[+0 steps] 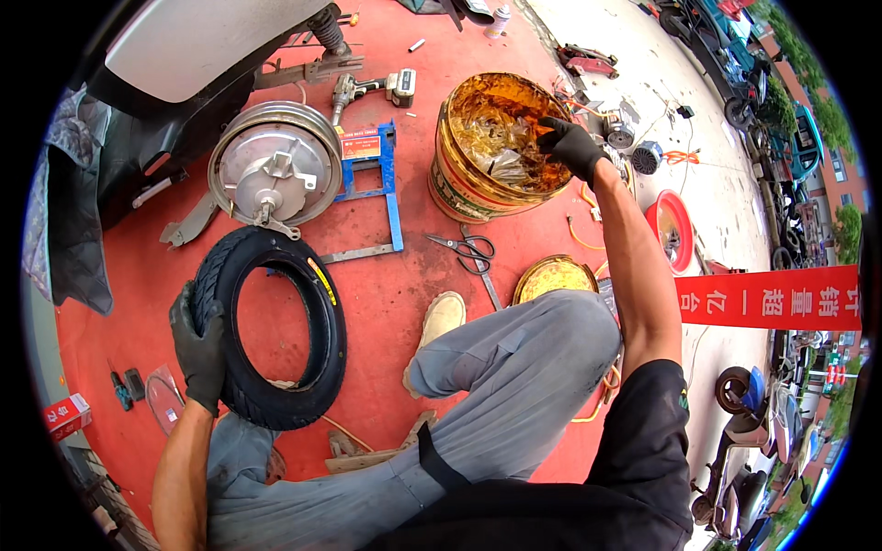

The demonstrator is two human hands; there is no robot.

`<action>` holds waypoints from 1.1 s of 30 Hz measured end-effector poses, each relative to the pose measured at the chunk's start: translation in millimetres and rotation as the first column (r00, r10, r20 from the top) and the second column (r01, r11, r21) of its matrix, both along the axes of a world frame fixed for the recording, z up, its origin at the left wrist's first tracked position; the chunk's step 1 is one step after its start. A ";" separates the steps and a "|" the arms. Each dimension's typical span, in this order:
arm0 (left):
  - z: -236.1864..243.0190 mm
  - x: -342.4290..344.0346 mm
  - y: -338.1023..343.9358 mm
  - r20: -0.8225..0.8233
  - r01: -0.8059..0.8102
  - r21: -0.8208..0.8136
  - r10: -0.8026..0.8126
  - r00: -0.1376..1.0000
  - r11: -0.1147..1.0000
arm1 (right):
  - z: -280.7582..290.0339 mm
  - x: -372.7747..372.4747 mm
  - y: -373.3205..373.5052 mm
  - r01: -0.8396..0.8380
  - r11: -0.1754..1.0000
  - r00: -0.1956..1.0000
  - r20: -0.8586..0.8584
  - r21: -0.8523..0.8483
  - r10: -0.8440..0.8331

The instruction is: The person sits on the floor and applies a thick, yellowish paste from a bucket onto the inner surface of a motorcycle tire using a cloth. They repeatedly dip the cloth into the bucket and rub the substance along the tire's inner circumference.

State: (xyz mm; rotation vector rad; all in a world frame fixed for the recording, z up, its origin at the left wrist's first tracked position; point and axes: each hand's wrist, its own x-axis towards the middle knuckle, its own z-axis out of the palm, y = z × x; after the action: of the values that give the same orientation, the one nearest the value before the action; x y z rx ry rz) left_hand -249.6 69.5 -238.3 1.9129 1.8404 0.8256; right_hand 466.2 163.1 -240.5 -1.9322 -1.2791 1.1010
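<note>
In a dark glove, my left hand (197, 344) grips the left side of a black tyre (326, 367) that stands tilted by my leg. My right hand (570, 149), gloved too, is over the right side of a large bucket (478, 197), its fingers curled inside the rim. The bucket is smeared with amber grease and has crumpled clear plastic in it. Whatever those fingers hold is hidden. Just beyond the tyre is a bare metal wheel rim with a hub (276, 174), next to a raised vehicle (175, 55).
A blue metal stand (393, 188) is right of the wheel, with a cordless impact wrench (372, 89) behind it. Scissors (470, 253) and a grease-stained lid (556, 275) lie near my shoe. Further right are a red basin (671, 230), a motor (647, 158) and parked scooters (735, 459).
</note>
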 end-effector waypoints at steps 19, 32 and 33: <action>1.3 2.5 -13.7 0.046 -0.069 0.024 0.068 0.997 0.997 | 73.9 -81.8 -18.3 -0.016 0.959 0.949 -0.298 0.282 0.104; 30.9 27.4 -21.4 0.036 -0.105 -0.046 0.107 0.994 0.993 | -15.7 -406.9 -22.7 -0.611 0.748 0.775 -0.389 -0.258 0.498; 31.5 25.8 -23.7 0.003 -0.107 -0.032 0.107 0.994 0.994 | -33.4 -421.7 -26.5 -0.596 0.764 0.770 -0.444 -0.247 0.458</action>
State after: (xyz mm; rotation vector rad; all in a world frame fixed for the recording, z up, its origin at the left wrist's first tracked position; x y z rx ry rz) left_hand -223.8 45.8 -206.8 1.8050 1.9564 0.8283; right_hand 44.5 136.7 -274.0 -1.5068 -1.5343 2.0257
